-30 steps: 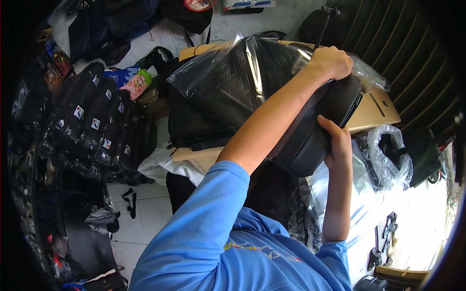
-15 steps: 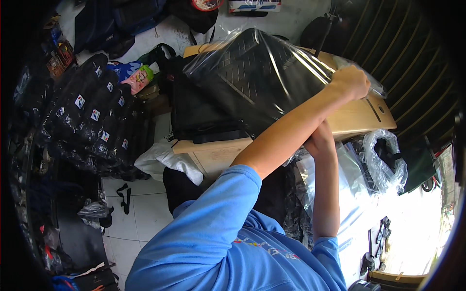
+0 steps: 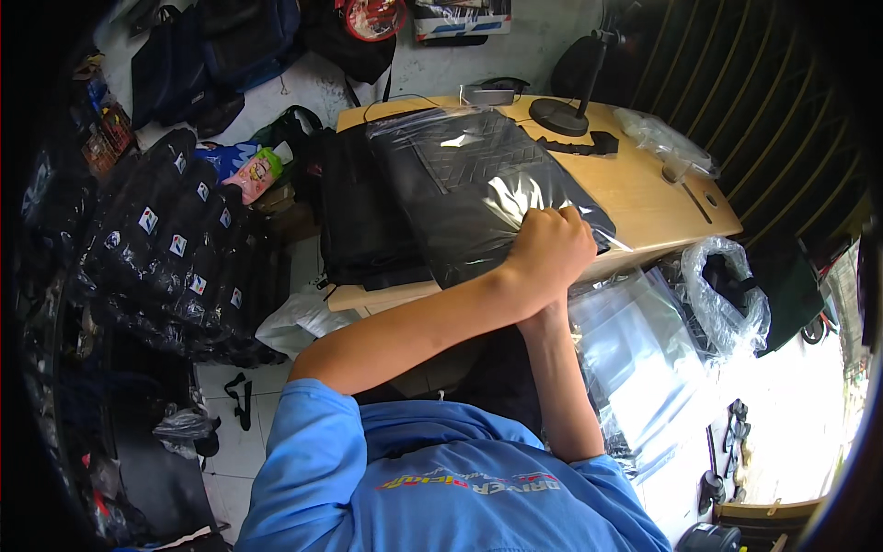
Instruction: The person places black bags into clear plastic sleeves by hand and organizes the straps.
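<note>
On the table lies a flat black bag [image 3: 460,216] with a quilted panel, inside a clear plastic cover. My left hand [image 3: 555,250] crosses over it, its fingers closed on the gathered plastic near the right front corner; pleats in the plastic spread from the fist. Beneath my left wrist is my right hand [image 3: 543,317], close to the table's front edge. The left forearm hides its fingers, so their grip does not show. Another black bag [image 3: 363,225] lies partly under the wrapped one, on its left.
The wooden table [image 3: 625,198] holds a lamp stand [image 3: 561,116], a black strap [image 3: 589,143] and crumpled plastic [image 3: 667,143]. Wrapped black bags [image 3: 170,244] are stacked at left. Clear plastic sheets [image 3: 635,340] hang at front right; a white sack [image 3: 299,320] lies by the table's left front.
The wrapped bag, raised and tilted before, now lies flat on the table. My left hand has come from the far right toward me, pulling the plastic. The lamp base and strap are now uncovered.
</note>
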A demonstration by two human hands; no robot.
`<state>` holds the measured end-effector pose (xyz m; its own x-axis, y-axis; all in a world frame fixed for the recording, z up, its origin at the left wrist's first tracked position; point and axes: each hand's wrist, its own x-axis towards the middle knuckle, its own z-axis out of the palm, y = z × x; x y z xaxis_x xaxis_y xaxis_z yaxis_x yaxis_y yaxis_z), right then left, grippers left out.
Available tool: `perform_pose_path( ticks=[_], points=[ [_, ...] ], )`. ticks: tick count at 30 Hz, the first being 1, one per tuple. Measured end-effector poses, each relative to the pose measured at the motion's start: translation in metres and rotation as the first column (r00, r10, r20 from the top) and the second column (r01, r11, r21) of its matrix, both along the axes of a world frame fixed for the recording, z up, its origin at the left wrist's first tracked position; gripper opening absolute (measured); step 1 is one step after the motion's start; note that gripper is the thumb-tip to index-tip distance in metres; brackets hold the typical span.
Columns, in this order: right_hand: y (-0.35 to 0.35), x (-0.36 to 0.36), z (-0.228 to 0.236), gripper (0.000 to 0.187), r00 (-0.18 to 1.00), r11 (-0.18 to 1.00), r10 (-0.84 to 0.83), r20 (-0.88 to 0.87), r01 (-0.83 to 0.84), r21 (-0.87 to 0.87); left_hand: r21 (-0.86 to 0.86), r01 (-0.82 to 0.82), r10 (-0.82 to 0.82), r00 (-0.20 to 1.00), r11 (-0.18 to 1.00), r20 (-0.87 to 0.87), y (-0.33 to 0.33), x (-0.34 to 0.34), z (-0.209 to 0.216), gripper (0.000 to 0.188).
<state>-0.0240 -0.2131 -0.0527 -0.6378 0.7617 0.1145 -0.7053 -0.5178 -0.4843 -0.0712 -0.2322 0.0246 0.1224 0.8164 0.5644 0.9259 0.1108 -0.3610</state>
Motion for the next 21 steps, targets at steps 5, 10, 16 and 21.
perform_pose_path(
  ticks=[5, 10, 16, 21],
  points=[
    [-0.003, -0.007, 0.002, 0.029, 0.999, 0.999, 0.008, -0.044, -0.010, -0.033, -0.066, 0.228, -0.236, 0.956, 0.971, -0.175, -0.005, -0.010, -0.003, 0.008],
    [0.002, -0.009, 0.005, 0.026, 1.000, 1.000, 0.004, -0.019, -0.004, -0.030, -0.062, 0.239, -0.242, 0.874, 0.969, -0.421, -0.021, 0.011, 0.005, 0.016],
    [0.005, -0.023, 0.006, 0.023, 1.000, 0.998, 0.022, 0.007, -0.022, -0.057, -0.122, 0.353, -0.374, 0.874, 0.928, -0.310, -0.026, 0.023, 0.000, 0.019],
    [0.018, -0.045, 0.012, 0.020, 0.996, 0.994, 0.054, 0.076, -0.046, -0.095, -0.122, 0.332, -0.354, 0.869, 0.935, -0.347, -0.039, 0.030, -0.003, 0.018]
  ],
)
